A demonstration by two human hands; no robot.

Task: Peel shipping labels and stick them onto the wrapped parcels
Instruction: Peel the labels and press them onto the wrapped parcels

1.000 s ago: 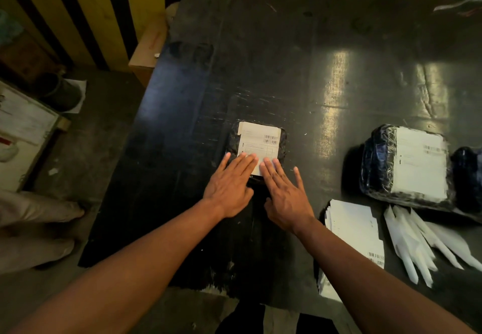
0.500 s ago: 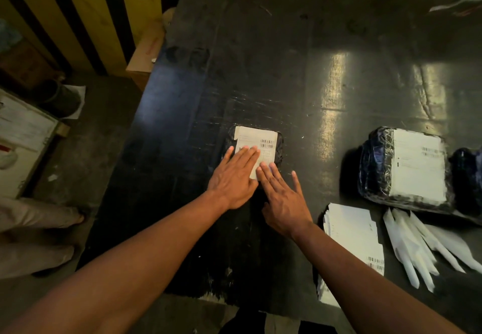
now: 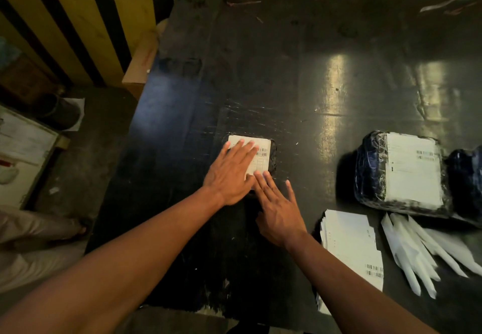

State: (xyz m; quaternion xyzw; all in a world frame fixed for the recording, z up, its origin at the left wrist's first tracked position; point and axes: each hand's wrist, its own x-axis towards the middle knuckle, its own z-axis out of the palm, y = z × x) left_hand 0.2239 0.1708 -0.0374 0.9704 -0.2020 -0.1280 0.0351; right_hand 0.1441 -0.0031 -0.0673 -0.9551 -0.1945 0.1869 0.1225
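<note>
A small black-wrapped parcel (image 3: 273, 157) lies in the middle of the dark table, with a white shipping label (image 3: 262, 157) on its top. My left hand (image 3: 230, 174) lies flat on the label with straight fingers and covers most of its left part. My right hand (image 3: 279, 211) rests just below the parcel, its straight fingertips touching the label's near edge. A stack of unpeeled labels (image 3: 352, 247) sits to the right of my right forearm.
A larger labelled black parcel (image 3: 399, 169) and another dark parcel (image 3: 467, 179) lie at the right. Peeled white backing strips (image 3: 417, 250) are fanned out below them. The table's left edge (image 3: 122, 156) drops to the floor; a person's legs (image 3: 31, 232) stand there.
My left hand has slid up and further onto the label. My right hand has drawn back slightly toward the label's near edge.
</note>
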